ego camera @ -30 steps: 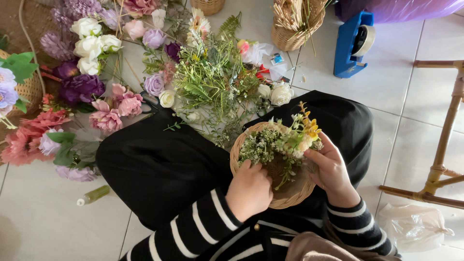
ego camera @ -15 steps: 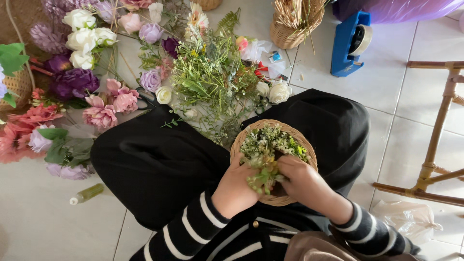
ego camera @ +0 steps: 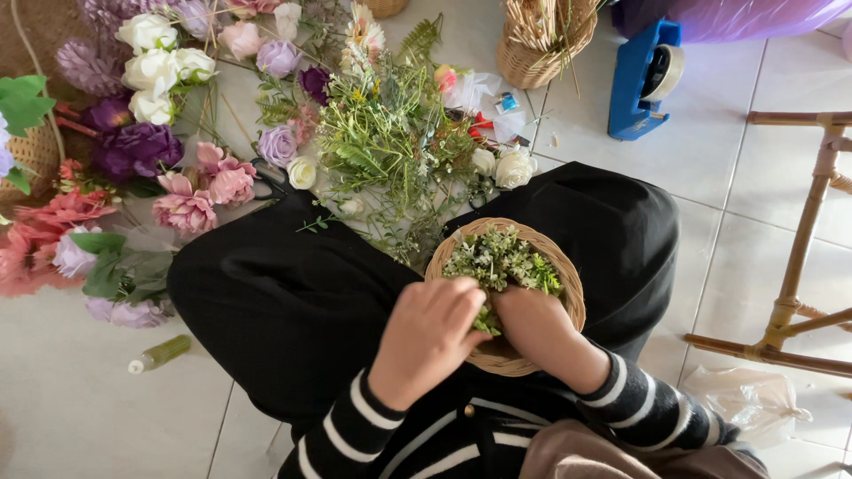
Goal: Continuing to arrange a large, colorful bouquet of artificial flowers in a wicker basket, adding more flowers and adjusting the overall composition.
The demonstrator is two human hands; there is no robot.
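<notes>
A round woven basket rests on my lap, on black trousers. Green artificial sprigs fill its far half. My right hand lies inside the basket, fingers curled around a small green sprig. My left hand sits at the basket's near left rim, its fingertips meeting the same sprig beside my right hand. Both sleeves are black with white stripes.
Loose greenery and artificial flowers in white, purple and pink cover the tiled floor ahead and left. Beyond are a wicker basket and a blue tape dispenser. A wooden chair frame stands at right, a small bottle at left.
The tall sprig with yellow tips that stood in the basket is gone from view. My right hand has moved from the basket's right rim into its near half, joining the left hand on a small sprig.
</notes>
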